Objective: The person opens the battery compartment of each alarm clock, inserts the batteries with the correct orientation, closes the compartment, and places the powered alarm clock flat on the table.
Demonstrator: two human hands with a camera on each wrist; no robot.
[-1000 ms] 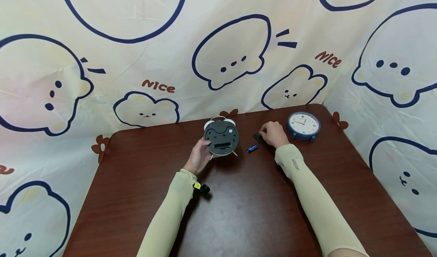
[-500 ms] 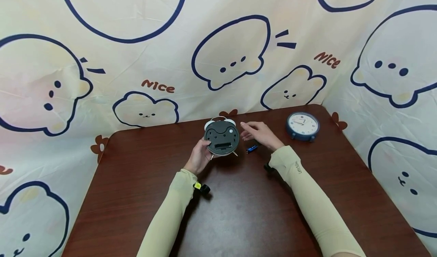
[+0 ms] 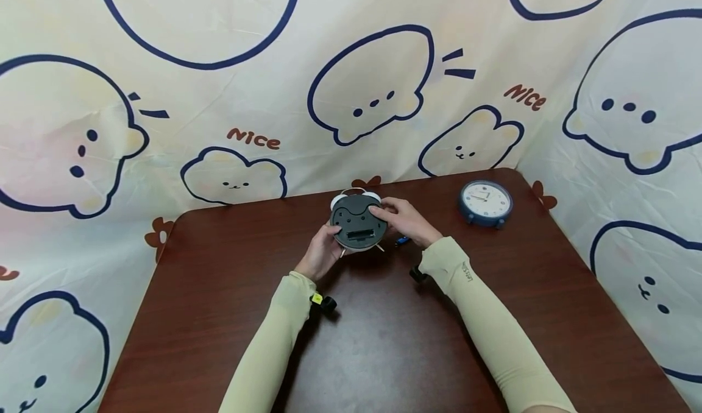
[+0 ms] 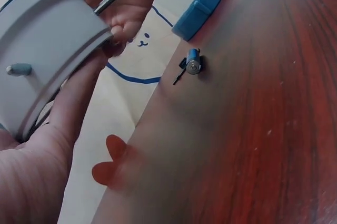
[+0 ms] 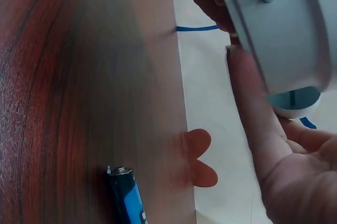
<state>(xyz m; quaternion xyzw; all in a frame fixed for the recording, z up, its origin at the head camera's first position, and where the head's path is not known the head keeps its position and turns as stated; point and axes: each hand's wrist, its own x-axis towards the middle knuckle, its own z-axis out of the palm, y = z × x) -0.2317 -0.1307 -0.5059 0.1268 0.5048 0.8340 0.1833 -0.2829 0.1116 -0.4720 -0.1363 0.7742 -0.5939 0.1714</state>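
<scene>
My left hand [image 3: 321, 250] grips a white twin-bell alarm clock [image 3: 359, 221] by its left side, with the thumb on its dark back. That back faces up toward the head camera, and its battery slot looks uncovered. On the right side of the clock, my right hand [image 3: 408, 219] holds on with its thumb on the back and fingers behind. The right wrist view shows the clock's pale side [image 5: 287, 29] between the fingers. A blue battery [image 3: 402, 240] lies on the table just below my right hand; a small dark piece beside it [image 4: 182, 65] shows in the left wrist view.
A round blue clock [image 3: 485, 202] lies face up near the table's back right corner. The brown wooden table [image 3: 373, 340] ends at a printed fabric backdrop [image 3: 263, 96]. A small black wrist camera [image 3: 328, 304] sits under the left cuff.
My right hand has left the dark piece by the battery, moved left, and taken hold of the alarm clock's right side. My left hand keeps its grip almost in place.
</scene>
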